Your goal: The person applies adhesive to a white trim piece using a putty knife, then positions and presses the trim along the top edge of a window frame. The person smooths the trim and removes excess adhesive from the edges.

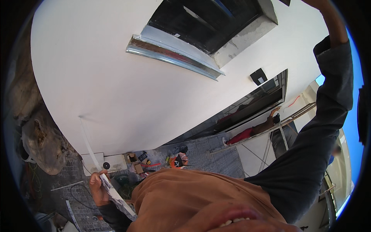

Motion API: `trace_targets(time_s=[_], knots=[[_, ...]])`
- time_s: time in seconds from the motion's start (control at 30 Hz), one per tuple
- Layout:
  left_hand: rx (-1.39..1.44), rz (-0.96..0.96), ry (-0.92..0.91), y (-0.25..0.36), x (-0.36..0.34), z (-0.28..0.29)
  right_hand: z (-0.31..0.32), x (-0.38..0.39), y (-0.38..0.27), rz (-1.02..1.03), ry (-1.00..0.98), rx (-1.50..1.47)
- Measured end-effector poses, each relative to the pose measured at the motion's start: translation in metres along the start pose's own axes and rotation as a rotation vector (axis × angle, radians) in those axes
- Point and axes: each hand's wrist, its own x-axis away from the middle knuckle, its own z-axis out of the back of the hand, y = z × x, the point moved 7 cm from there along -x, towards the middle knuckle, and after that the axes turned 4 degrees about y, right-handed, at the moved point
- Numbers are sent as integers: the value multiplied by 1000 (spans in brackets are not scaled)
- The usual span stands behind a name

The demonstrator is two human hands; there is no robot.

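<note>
My left hand (99,188) is at the lower left, its fingers wrapped round a long, narrow flat strip (114,191) smeared with white. One end of the strip lies by my chest. A thin white length (89,145) runs from my hand up against the white wall; I cannot tell whether it is the same piece. My right arm (328,89) is raised along the right side. Only the base of my right hand (317,3) shows at the top edge, beside the wall. Its fingers are out of the picture.
A metal channel ledge (174,60) juts below a dark window (201,23). Another person (255,129) in red trousers reaches toward a lower window near scaffold bars (297,114). Boxes and tools (141,162) lie on the paved ground (216,162). A big rock (44,143) stands left.
</note>
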Motion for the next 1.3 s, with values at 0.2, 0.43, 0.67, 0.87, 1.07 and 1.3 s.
trace_targets(time_s=[0.2,0.43,0.67,0.87,1.07,1.3], knots=[[-4,76,51,-9,2,17,-5,-3,5,99,-40,-25],[-10,69,54,-15,2,26,-71,-38,21,151,-217,232],[-22,90,94,-18,7,32,-92,-29,16,225,-267,342],[-19,54,77,-8,9,22,-89,-19,15,235,-214,289],[6,58,78,-8,10,20,-89,-13,38,-104,-505,373],[-53,23,154,-1,23,20,-59,107,132,-417,14,-708]])
